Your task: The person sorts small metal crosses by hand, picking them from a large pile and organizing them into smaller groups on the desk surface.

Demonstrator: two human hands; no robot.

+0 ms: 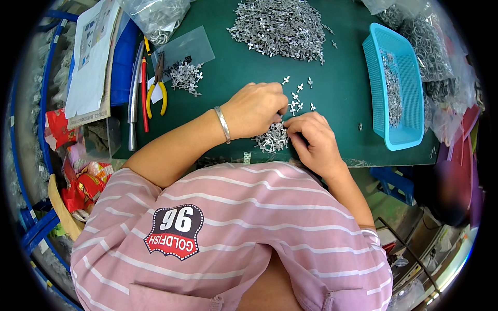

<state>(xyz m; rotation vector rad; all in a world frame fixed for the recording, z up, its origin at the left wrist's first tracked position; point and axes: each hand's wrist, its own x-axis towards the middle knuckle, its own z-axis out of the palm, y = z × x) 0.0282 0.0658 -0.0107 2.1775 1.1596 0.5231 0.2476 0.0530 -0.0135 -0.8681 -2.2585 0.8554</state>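
A small heap of silver cross-shaped metal pieces (272,140) lies at the near edge of the green table, between my hands. My left hand (258,110), with a metal bangle on its wrist, is curled just above the heap. Its fingertips are bunched together, and whatever they pinch is hidden. To the right of the heap, my right hand (317,142) has its thumb and forefinger bent close together at the heap's edge; I cannot make out what is between them. Beyond the hands, several loose crosses (295,96) lie scattered.
A large pile of crosses (280,28) covers the far middle. At right stands a blue plastic basket (383,111) holding small metal parts, beside bags of metal rings (425,44). Yellow-handled pliers (156,96), a red pencil-like stick (144,98) and another small heap (184,76) lie left.
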